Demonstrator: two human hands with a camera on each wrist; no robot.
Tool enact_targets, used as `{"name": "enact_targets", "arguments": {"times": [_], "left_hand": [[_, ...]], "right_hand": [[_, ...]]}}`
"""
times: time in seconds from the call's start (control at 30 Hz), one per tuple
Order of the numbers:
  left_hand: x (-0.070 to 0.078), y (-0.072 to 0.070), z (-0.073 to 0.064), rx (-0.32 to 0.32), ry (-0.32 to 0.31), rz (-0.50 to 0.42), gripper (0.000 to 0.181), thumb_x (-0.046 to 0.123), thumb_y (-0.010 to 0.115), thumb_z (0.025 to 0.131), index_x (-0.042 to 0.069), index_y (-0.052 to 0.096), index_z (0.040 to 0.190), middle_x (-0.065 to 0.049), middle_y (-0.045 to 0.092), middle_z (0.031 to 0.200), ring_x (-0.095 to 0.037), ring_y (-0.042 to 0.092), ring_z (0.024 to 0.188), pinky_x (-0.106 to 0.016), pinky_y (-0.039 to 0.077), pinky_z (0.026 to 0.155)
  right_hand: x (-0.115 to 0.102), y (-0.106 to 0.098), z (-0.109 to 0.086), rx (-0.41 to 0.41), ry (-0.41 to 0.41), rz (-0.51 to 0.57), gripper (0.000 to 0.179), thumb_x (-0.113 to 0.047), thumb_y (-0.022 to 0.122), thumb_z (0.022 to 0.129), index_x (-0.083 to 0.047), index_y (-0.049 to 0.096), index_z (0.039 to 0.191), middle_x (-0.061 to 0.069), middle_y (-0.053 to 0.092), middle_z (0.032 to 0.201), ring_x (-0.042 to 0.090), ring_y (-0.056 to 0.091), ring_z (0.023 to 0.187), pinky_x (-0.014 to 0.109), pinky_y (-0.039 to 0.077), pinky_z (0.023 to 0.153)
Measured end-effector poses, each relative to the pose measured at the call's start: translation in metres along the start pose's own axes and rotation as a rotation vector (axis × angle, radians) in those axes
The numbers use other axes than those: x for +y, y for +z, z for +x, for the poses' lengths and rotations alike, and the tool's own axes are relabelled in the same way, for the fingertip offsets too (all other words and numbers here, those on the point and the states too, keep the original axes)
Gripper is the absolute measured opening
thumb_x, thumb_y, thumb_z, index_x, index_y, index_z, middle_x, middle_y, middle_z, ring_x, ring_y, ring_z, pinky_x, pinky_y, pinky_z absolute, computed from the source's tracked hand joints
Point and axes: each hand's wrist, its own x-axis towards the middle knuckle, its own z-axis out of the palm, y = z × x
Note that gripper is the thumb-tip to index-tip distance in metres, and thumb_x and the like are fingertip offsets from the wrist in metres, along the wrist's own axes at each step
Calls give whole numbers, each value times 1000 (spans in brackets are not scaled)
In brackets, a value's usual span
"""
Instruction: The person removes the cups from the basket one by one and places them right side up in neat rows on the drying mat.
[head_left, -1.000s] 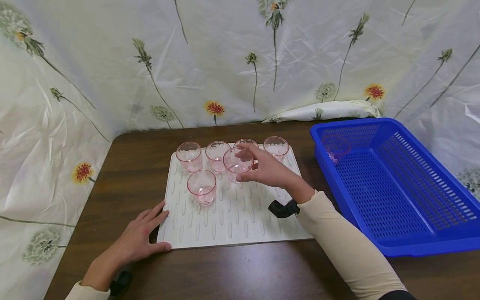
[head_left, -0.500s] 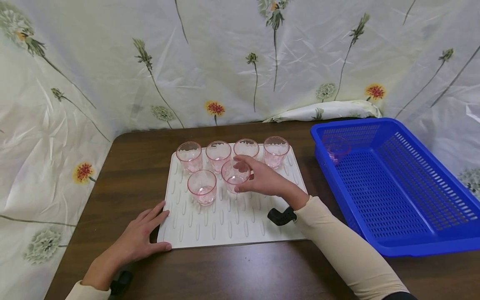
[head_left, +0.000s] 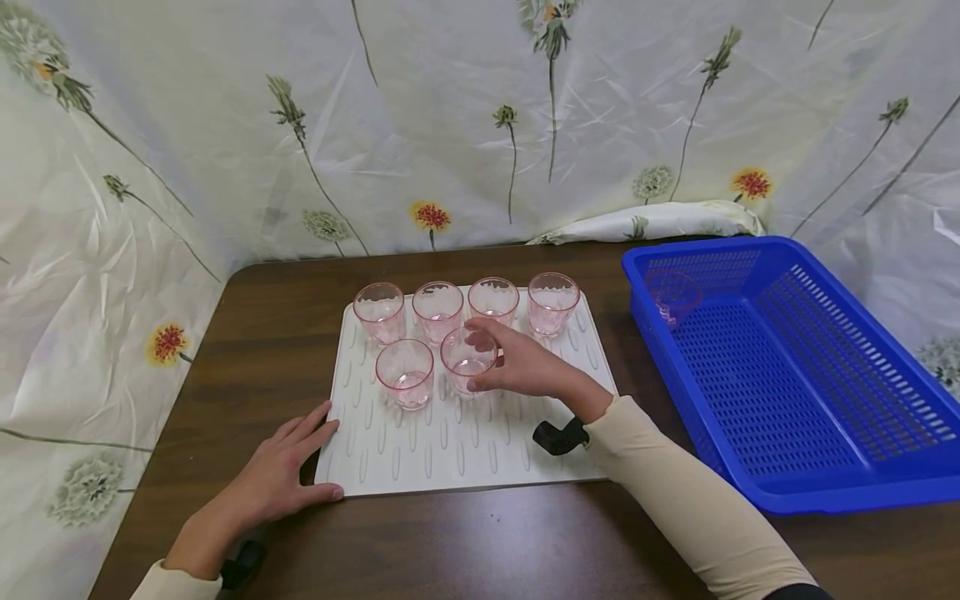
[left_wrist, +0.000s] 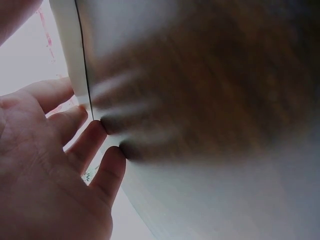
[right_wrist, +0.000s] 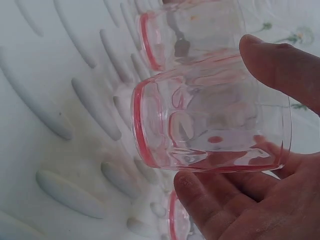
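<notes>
My right hand (head_left: 528,362) holds a clear pink-tinted glass (head_left: 457,367) by its side, thumb and fingers around it. The glass is upright at the white ridged mat (head_left: 465,454); in the right wrist view its pink base (right_wrist: 142,125) is close to the mat, but contact is unclear. Left of it stands another glass (head_left: 405,377), and behind is a row of several matching glasses (head_left: 378,315). My left hand (head_left: 273,475) lies with extended fingers against the mat's left edge. In the left wrist view its fingertips (left_wrist: 116,160) touch the edge and table.
A blue perforated plastic basket (head_left: 847,500) sits to the right, with one pink glass (head_left: 672,300) in its far left corner. The dark wooden table (head_left: 262,333) is backed by a floral-patterned sheet (head_left: 450,125).
My right hand has brought the glass down and slightly toward me, in front of the back row and beside the other front glass. The left hand has stayed put.
</notes>
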Motion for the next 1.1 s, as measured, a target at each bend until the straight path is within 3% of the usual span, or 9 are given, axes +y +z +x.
{"name": "enact_targets", "arguments": {"times": [0.53,0.87,1.1], "left_hand": [[0,-1,0,-10,-10,1,92,59,76,75,10,47,148,-15,28,163,-47,35,140,-70,34,104],[-1,0,-1,0,-3,1,92,59,76,75,10,47,148,-14,28,163,-47,35,139,-70,35,103],[-1,1,-1,9,10,0,92,58,78,75,9,47,148,-14,28,163,-46,36,139,-70,35,102]], "right_hand": [[7,3,1,-18,-3,-17,82,-23,79,84,-14,33,152,11,55,144,26,51,135,45,48,105],[10,5,1,-11,-34,-34,82,-25,78,84,-15,34,152,11,57,140,28,56,126,44,50,100],[6,2,-2,-34,-15,-49,94,-30,78,84,-15,22,158,13,51,148,29,51,135,48,47,104]]}}
